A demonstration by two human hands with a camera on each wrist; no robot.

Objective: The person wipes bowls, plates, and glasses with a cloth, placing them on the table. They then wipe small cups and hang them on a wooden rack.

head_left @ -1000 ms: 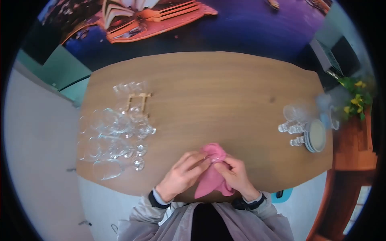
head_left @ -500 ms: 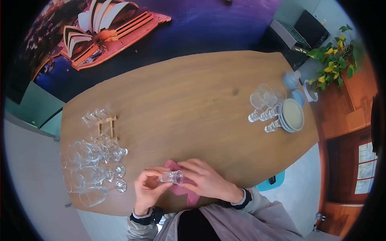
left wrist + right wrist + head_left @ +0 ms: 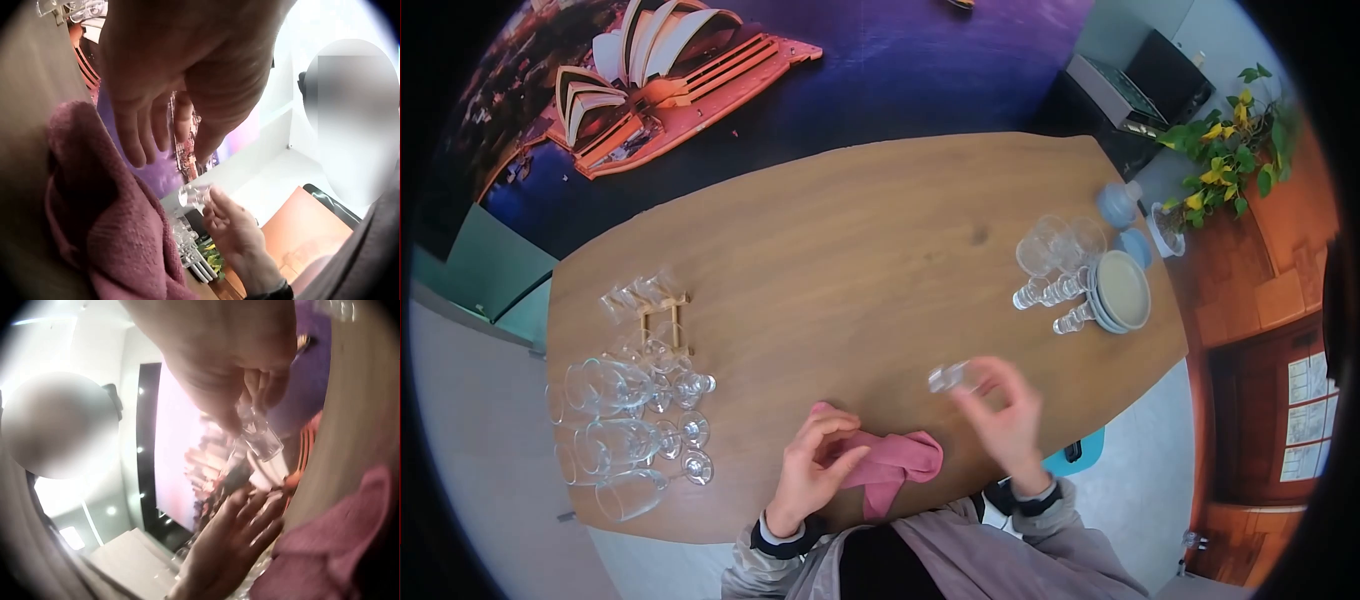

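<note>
Clear glass (image 3: 946, 377) in right hand (image 3: 1006, 412)

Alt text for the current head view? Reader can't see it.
The right hand holds a small clear glass over a wooden table; the empty left hand is by a pink cloth. Glassware is on the table's left, more glasses and stacked pale dishes on its right.

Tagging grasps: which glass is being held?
The small clear glass pinched by the right hand; the other glasses sit unheld at both ends of the table.

Office-like room (exact kind unclear): large table (image 3: 850, 270), wall mural (image 3: 880, 85), plant (image 3: 1222, 165).
</note>
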